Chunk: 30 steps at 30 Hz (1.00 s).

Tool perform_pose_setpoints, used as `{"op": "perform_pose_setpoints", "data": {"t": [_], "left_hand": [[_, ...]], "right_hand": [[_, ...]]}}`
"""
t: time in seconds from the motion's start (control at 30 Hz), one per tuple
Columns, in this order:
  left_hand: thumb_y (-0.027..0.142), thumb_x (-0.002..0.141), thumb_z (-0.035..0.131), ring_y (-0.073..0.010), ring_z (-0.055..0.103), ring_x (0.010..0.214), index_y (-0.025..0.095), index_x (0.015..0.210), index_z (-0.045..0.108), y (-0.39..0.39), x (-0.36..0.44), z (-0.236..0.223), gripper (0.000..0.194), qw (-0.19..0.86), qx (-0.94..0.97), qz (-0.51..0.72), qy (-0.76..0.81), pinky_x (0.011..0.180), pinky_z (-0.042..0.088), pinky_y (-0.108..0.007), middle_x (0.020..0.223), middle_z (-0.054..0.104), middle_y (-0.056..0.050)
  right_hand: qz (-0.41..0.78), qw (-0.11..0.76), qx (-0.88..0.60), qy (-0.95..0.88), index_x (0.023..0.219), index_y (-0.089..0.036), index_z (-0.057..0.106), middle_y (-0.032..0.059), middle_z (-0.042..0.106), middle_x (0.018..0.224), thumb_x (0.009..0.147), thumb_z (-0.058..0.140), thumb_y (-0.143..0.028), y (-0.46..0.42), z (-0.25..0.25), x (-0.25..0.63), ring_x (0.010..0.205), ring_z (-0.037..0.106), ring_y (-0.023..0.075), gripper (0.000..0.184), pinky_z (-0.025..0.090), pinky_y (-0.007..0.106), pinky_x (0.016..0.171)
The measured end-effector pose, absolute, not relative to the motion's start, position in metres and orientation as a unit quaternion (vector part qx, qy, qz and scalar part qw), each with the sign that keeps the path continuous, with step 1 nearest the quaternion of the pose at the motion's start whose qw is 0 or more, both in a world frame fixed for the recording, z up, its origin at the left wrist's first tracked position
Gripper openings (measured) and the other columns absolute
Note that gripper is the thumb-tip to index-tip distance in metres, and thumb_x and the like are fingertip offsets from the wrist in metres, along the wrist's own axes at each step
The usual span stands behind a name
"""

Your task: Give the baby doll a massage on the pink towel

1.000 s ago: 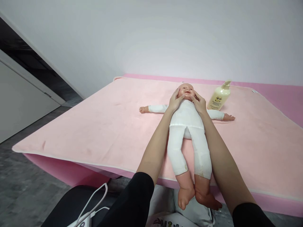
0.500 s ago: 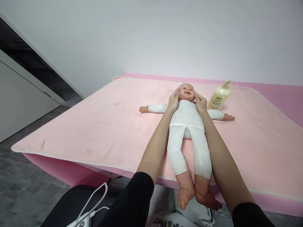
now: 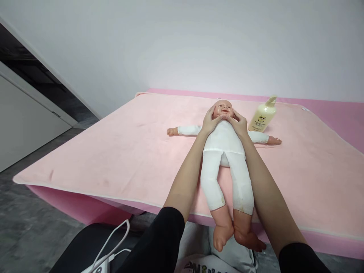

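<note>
Lower edge of the frame: black sleeves cover the person's upper arms, and a white cable [image 3: 113,242] loops over a dark object at lower left. Bare forearms run up the frame on either side of a baby doll [image 3: 224,151].

Centre: the doll lies on its back on a pink mat [image 3: 113,151], which covers a brighter pink padded table [image 3: 341,113]. Its bare feet overhang the near edge of the mat, its white-clad legs point toward the viewer, and its arms stretch out to left and right.

Upper centre: the left hand [image 3: 209,122] and the right hand [image 3: 239,123] cup the doll's head from either side. Neither hand closes around anything; the fingers lie flat along the cheeks while the thumbs meet, or nearly meet, under the chin. Half a second ago the thumbs sat higher and wider, beside the cheeks near the ears; a second ago they lay near the mouth. The hands thus stroke back and forth over the doll's face, now drawn inward and down to the chin. This reads as a repeated facial massage stroke in mid-cycle, with the doll itself unmoved.

Beyond, right of the head: a pale yellow pump bottle [image 3: 263,115] stands on the mat, just clear of the right hand and untouched. A plain white wall closes the far view.
</note>
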<state>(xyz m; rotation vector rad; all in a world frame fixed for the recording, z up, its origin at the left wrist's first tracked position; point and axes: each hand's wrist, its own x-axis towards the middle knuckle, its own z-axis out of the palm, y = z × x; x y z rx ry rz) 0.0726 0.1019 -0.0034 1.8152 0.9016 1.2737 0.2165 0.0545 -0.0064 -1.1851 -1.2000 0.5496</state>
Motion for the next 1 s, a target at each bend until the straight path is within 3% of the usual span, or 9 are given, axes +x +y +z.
{"op": "perform_pose_setpoints", "data": {"t": [0.37, 0.57, 0.73, 0.87, 1.0], "left_hand": [[0.045, 0.084, 0.044, -0.0211, 0.032, 0.131, 0.014, 0.131, 0.039, 0.108, 0.073, -0.005, 0.056, 0.336, 0.731, 0.498, 0.325, 0.11, 0.023, -0.034, 0.14, 0.037, -0.011], [0.048, 0.086, 0.039, -0.0195, 0.035, 0.129, 0.017, 0.126, 0.046, 0.11, 0.072, -0.007, 0.051, 0.341, 0.72, 0.516, 0.314, 0.11, 0.024, -0.033, 0.138, 0.042, -0.008], [0.046, 0.089, 0.032, -0.0184, 0.044, 0.122, 0.013, 0.119, 0.052, 0.111, 0.069, -0.008, 0.05, 0.36, 0.686, 0.537, 0.333, 0.107, 0.03, -0.033, 0.129, 0.051, -0.011], [0.047, 0.086, 0.04, -0.02, 0.042, 0.124, 0.014, 0.122, 0.049, 0.105, 0.071, -0.003, 0.05, 0.37, 0.687, 0.529, 0.334, 0.107, 0.03, -0.034, 0.132, 0.048, -0.011], [0.048, 0.073, 0.059, -0.0235, 0.039, 0.126, 0.016, 0.125, 0.045, 0.101, 0.074, -0.001, 0.062, 0.357, 0.698, 0.519, 0.34, 0.106, 0.031, -0.036, 0.134, 0.045, -0.011]], "right_hand": [[0.227, 0.624, -0.513, -0.544, 0.122, -0.016, 0.054, 0.0059, 0.051, 0.127, 0.071, 0.059, -0.053, 0.058, -0.01, 0.223, 0.121, 0.044, 0.0209, 0.063, 0.035, 0.035, 0.103], [0.248, 0.645, -0.521, -0.501, 0.116, -0.016, 0.06, 0.0068, 0.054, 0.123, 0.073, 0.054, -0.056, 0.059, -0.012, 0.224, 0.112, 0.051, 0.023, 0.059, 0.05, 0.035, 0.084], [0.25, 0.657, -0.521, -0.484, 0.11, -0.015, 0.063, 0.0067, 0.06, 0.115, 0.071, 0.056, -0.055, 0.057, -0.012, 0.222, 0.106, 0.054, 0.0227, 0.057, 0.052, 0.036, 0.079], [0.236, 0.657, -0.516, -0.497, 0.112, -0.015, 0.062, 0.0083, 0.057, 0.12, 0.072, 0.056, -0.055, 0.055, -0.009, 0.219, 0.11, 0.052, 0.023, 0.057, 0.05, 0.036, 0.084], [0.227, 0.646, -0.516, -0.514, 0.116, -0.015, 0.058, 0.0095, 0.056, 0.12, 0.068, 0.062, -0.053, 0.054, -0.007, 0.216, 0.108, 0.054, 0.0214, 0.061, 0.045, 0.035, 0.094]]}}
